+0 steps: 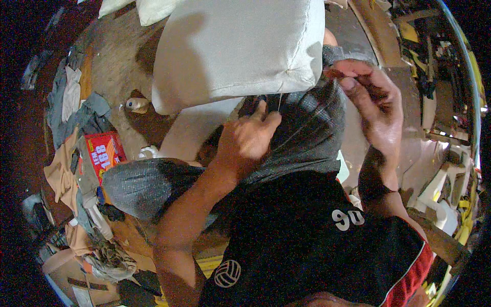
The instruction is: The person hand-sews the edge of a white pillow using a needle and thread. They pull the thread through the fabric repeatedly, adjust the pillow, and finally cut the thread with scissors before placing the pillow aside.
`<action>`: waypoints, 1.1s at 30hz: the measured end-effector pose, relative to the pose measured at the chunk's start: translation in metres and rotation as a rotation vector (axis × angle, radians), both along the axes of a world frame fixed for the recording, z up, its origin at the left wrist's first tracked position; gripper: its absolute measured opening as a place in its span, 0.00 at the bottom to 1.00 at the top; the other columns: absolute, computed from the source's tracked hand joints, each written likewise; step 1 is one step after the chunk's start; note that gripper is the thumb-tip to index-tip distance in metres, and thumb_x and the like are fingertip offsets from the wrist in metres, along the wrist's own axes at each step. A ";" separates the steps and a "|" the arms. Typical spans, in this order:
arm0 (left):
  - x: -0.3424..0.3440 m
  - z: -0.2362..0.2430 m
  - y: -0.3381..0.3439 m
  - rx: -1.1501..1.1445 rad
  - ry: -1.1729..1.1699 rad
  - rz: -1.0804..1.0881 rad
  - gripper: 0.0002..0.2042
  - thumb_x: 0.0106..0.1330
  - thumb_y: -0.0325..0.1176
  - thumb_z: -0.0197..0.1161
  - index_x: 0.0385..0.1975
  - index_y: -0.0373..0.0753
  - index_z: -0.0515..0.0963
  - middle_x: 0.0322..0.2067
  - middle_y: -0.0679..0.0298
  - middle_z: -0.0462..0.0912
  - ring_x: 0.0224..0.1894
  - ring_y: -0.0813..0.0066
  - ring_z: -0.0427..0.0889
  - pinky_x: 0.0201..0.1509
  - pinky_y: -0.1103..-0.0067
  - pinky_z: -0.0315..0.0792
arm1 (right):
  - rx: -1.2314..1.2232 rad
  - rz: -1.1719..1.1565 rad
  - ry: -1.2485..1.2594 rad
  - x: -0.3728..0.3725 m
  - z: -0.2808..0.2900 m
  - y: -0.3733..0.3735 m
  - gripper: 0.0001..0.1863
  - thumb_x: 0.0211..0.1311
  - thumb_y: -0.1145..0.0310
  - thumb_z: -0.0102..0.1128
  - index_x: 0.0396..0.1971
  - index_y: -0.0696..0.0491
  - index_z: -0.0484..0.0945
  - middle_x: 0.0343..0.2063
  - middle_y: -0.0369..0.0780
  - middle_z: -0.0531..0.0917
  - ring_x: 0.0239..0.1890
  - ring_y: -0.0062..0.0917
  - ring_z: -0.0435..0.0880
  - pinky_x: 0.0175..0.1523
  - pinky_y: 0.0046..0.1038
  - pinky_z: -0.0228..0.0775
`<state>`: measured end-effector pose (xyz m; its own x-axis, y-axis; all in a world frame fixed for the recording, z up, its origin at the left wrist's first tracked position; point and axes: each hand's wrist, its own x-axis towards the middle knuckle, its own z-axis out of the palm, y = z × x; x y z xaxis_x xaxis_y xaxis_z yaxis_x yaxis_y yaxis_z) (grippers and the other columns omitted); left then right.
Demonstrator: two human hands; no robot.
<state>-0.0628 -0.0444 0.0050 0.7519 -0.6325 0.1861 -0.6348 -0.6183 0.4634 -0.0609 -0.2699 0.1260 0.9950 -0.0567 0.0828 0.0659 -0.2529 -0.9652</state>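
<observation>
A pale, padded cushion (230, 51) with a stitched seam stands before me, its puckered corner toward my lap. From that corner a thin light thread (280, 100) runs down to my left hand (249, 134). The left fingers are curled just below the cushion's lower edge, closed at the thread. To the right of the cushion, my right hand (377, 100) is raised, thumb and index finger pinched together. Whatever lies in that pinch is too small to make out. My knees, in grey patterned trousers (312, 133), are beneath the cushion.
On the brown floor at left lies a small cone-shaped spool (137, 105). Nearby are a red printed packet (105, 152) and heaped cloth scraps (64, 176). White cushions (153, 10) lie at the far edge. Pale frame-like pieces (445, 189) stand at right.
</observation>
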 end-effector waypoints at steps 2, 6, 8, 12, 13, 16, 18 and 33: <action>-0.014 -0.018 -0.001 0.144 0.075 -0.065 0.08 0.61 0.29 0.57 0.39 0.38 0.78 0.36 0.45 0.85 0.30 0.53 0.87 0.37 0.62 0.81 | -0.090 -0.097 0.009 -0.001 -0.009 -0.002 0.10 0.69 0.77 0.57 0.46 0.61 0.81 0.41 0.39 0.85 0.43 0.23 0.81 0.51 0.24 0.72; -0.029 -0.047 -0.010 0.317 0.284 -0.208 0.07 0.60 0.30 0.57 0.29 0.39 0.83 0.31 0.51 0.86 0.32 0.56 0.88 0.38 0.65 0.82 | -0.267 0.258 0.203 -0.019 -0.054 -0.026 0.11 0.72 0.73 0.54 0.48 0.59 0.82 0.45 0.41 0.85 0.46 0.23 0.81 0.54 0.27 0.72; -0.031 -0.068 -0.016 0.334 0.237 -0.221 0.08 0.60 0.30 0.58 0.26 0.40 0.84 0.29 0.54 0.87 0.33 0.55 0.88 0.37 0.66 0.82 | -0.438 0.381 0.283 -0.024 -0.063 0.001 0.14 0.73 0.70 0.53 0.53 0.59 0.79 0.49 0.43 0.84 0.43 0.24 0.82 0.50 0.27 0.74; -0.020 -0.078 -0.009 0.128 0.190 -0.238 0.09 0.64 0.34 0.57 0.32 0.38 0.84 0.31 0.57 0.87 0.33 0.58 0.87 0.37 0.67 0.81 | 0.160 0.305 0.318 -0.018 -0.074 0.046 0.19 0.75 0.67 0.51 0.61 0.59 0.72 0.55 0.43 0.81 0.39 0.23 0.84 0.47 0.26 0.76; -0.021 -0.094 -0.006 0.038 0.134 -0.202 0.10 0.66 0.36 0.57 0.35 0.38 0.84 0.30 0.56 0.87 0.31 0.60 0.86 0.35 0.68 0.79 | 0.389 0.264 0.360 -0.017 -0.072 0.050 0.20 0.76 0.67 0.50 0.62 0.59 0.71 0.56 0.43 0.80 0.39 0.22 0.84 0.46 0.25 0.76; -0.011 -0.101 0.009 -0.012 0.172 -0.094 0.12 0.68 0.38 0.57 0.38 0.37 0.83 0.30 0.51 0.85 0.31 0.59 0.85 0.36 0.67 0.78 | 0.284 0.287 0.183 -0.017 -0.088 0.040 0.18 0.77 0.66 0.47 0.60 0.59 0.72 0.46 0.39 0.82 0.34 0.19 0.80 0.41 0.22 0.72; 0.000 -0.094 0.023 0.031 0.271 -0.014 0.12 0.68 0.37 0.57 0.37 0.36 0.83 0.32 0.48 0.85 0.34 0.55 0.85 0.39 0.64 0.78 | 0.077 0.360 0.187 -0.020 -0.087 0.035 0.17 0.77 0.68 0.46 0.58 0.57 0.75 0.34 0.38 0.80 0.31 0.15 0.76 0.37 0.21 0.69; 0.039 0.048 -0.021 -0.300 0.449 0.399 0.33 0.65 0.61 0.61 0.11 0.34 0.79 0.11 0.50 0.75 0.15 0.54 0.79 0.24 0.65 0.72 | -0.726 0.464 -0.215 -0.006 -0.088 0.019 0.11 0.51 0.79 0.58 0.37 0.58 0.77 0.31 0.47 0.83 0.34 0.44 0.83 0.42 0.42 0.77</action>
